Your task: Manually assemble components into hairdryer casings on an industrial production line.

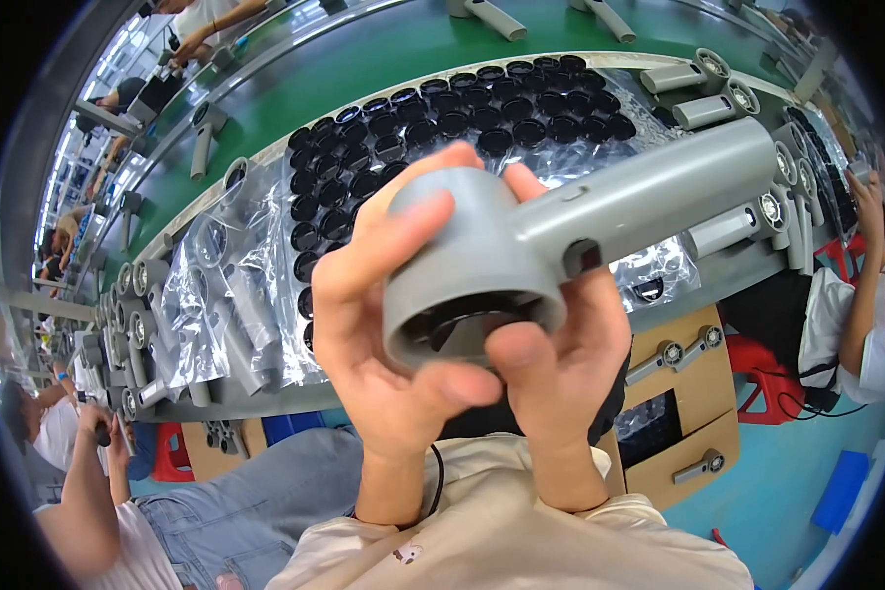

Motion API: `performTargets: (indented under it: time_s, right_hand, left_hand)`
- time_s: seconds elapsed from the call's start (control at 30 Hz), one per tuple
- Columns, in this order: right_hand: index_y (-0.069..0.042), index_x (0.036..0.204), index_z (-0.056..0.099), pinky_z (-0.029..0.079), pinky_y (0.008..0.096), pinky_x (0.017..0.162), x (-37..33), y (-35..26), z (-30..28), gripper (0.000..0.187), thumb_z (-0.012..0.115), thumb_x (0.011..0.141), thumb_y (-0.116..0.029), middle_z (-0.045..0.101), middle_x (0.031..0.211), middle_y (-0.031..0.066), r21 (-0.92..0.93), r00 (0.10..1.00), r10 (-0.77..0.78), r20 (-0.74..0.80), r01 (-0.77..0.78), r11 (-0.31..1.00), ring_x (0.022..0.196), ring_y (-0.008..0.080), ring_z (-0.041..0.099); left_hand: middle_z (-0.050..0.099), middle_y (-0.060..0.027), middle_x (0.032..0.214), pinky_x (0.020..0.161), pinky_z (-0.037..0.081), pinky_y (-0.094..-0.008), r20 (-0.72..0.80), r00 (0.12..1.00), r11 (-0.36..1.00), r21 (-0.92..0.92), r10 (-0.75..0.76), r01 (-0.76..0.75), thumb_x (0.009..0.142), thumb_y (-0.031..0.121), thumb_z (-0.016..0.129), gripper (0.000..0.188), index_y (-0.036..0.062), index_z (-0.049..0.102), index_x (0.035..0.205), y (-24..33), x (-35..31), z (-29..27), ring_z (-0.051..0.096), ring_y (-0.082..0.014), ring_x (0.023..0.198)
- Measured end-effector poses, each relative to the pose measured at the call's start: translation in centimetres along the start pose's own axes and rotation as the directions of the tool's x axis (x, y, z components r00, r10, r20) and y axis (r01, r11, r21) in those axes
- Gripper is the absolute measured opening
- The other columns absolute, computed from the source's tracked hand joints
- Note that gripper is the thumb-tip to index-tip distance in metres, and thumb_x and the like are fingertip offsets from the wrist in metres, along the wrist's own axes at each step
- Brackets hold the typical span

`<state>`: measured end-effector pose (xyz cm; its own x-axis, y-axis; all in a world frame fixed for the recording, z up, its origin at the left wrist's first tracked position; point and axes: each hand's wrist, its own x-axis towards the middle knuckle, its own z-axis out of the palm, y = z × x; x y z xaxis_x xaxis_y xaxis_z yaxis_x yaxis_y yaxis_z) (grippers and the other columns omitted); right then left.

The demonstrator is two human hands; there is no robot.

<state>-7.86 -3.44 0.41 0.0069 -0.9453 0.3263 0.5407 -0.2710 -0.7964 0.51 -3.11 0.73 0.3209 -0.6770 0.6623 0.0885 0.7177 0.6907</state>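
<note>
A grey plastic hair dryer housing (649,192), with a short round body and a long handle, is held up close in front of me. My left hand (379,324) wraps the round body from the left, fingers over its top and thumb at the lower rim. On the other side my right hand (575,359) grips below the handle's root, its thumb at the open end. Inside that opening sits a dark, glossy round part (472,329), touched or nearly touched by my right thumb. The handle points to the upper right and has a hole near the body.
Many black round caps (452,123) lie in rows on the bench. Bagged grey housings (241,305) are at left, more grey housings (723,231) at right. Beyond runs a green conveyor (364,59). Cardboard boxes (703,393) and a red stool (767,379) stand below. Co-workers sit on both sides.
</note>
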Motion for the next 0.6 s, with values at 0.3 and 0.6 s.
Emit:
performTargets:
  time_s: [0.3,0.6]
  right_hand:
    - [0.010,0.122,0.040,0.040,0.0238,0.085,0.0,-2.4,-1.8,0.044,0.057,0.089,-0.012,0.057,0.111,0.0156,0.251,0.968,0.133,0.214,-0.185,0.950,0.098,0.0136,0.053]
    - [0.016,0.120,0.042,0.048,0.0260,0.074,-0.4,-3.2,-1.4,0.047,0.053,0.091,-0.019,0.052,0.111,0.0178,-0.093,0.981,0.040,0.189,-0.023,0.995,0.092,0.0183,0.057]
  left_hand:
    - [0.049,-0.0277,0.120,0.095,0.042,-0.0410,-0.035,0.970,0.941,0.237,-0.240,0.242,0.088,0.057,0.040,0.068,-0.0003,0.040,0.125,2.6,0.6,-0.1,0.051,-0.0322,0.113]
    - [0.053,-0.0236,0.119,0.097,0.038,-0.0356,-0.102,0.924,0.919,0.108,-0.370,0.380,0.095,0.045,0.029,0.054,0.0010,0.046,0.120,3.0,0.4,-0.8,0.052,-0.0258,0.112]
